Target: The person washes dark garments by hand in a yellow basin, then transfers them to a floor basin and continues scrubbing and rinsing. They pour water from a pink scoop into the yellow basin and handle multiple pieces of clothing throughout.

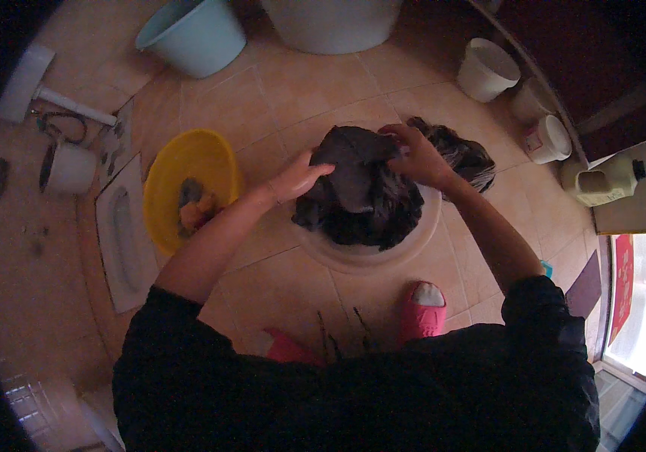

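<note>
A dark garment [351,164] is held up between both of my hands over a pale round basin [356,263] on the floor. My left hand [297,178] grips its left edge, thumb on top. On the opposite edge, the fingers of my right hand [419,155] are curled around the fabric. More dark wet-looking fabric [368,226] fills the basin below and overlaps its rim; where one piece ends and another begins is hard to tell. Just beyond my right hand, a dark patterned cloth bundle [464,152] lies on the tiles.
Left of me stands a yellow basin [156,186] with some cloths inside, beside a squat toilet [122,243]. A light blue tub [198,45] and a large pale tub [334,28] are ahead. White buckets [484,73] and a plastic jug [605,181] line the right side.
</note>
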Tool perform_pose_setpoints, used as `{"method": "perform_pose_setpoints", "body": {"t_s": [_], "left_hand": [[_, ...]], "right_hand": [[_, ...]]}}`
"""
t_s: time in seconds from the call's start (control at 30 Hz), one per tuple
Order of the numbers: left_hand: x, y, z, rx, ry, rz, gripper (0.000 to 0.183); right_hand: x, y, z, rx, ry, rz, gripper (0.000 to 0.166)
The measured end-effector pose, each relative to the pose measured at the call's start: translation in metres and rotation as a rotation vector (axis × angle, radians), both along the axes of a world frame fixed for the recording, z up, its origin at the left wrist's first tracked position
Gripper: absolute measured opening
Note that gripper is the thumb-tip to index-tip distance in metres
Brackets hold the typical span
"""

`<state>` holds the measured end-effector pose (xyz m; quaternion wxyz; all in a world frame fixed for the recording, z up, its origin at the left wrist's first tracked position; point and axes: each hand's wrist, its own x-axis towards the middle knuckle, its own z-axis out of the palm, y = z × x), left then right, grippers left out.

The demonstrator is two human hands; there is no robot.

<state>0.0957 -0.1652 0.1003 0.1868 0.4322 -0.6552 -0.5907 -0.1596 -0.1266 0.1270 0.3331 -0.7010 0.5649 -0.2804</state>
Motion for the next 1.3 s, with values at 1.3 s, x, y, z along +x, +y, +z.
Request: {"method": "perform_pose_setpoints", "body": {"t_s": [1.3], "left_hand": [[-0.04, 0.029, 0.09, -0.968, -0.055, -0.121, 0.063]], "right_hand": [[0.032, 0.021, 0.043, -0.264, 0.163, 0.24, 0.066]]}}
